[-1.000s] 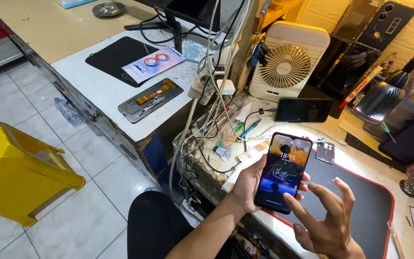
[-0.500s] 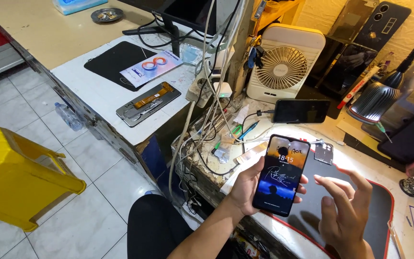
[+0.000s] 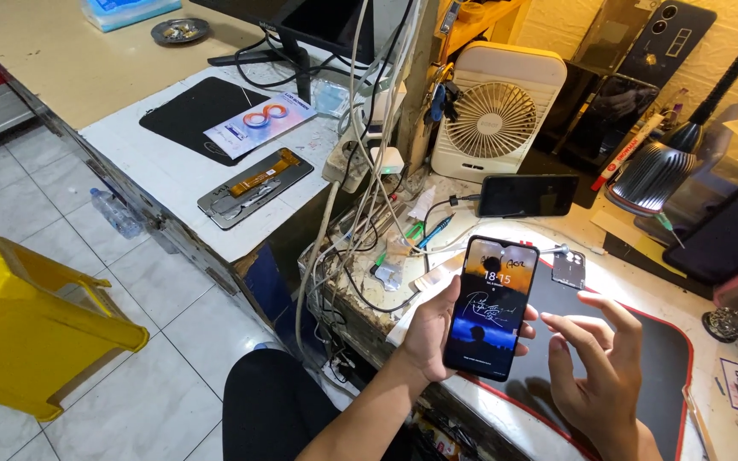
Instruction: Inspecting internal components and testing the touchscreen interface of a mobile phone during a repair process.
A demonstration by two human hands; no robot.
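- Holding a lit phone (image 3: 494,309) upright in the lower middle of the frame, the left hand (image 3: 431,329) wraps it from behind, thumb on the near long edge and fingertips showing on the far edge.
- The right hand (image 3: 595,371) hovers just right of the phone, fingers spread and loosely curled, gripping nothing; its fingertips are near the screen but apart from it.
- The phone looks like a thin, stiff slab, probably light, with a glossy glass front that would likely be slippery and would crack if dropped onto the floor tiles (image 3: 87,222) at lower left.
- Judged from the grip shown, the long side edges are the safest place to take hold, keeping pressure off the glass face and leaving the screen free for touch.
- Below the phone lies a black mat with a red border (image 3: 651,358) on the cluttered workbench (image 3: 642,273); that soft surface seems the kinder place to set it down.
- Toward the upper middle of the frame stand a small white fan (image 3: 497,111) and a second dark phone (image 3: 527,195) lying flat with a cable attached, beside a tangle of wires (image 3: 360,222).
- At left a yellow stool (image 3: 27,329) sits on the floor.
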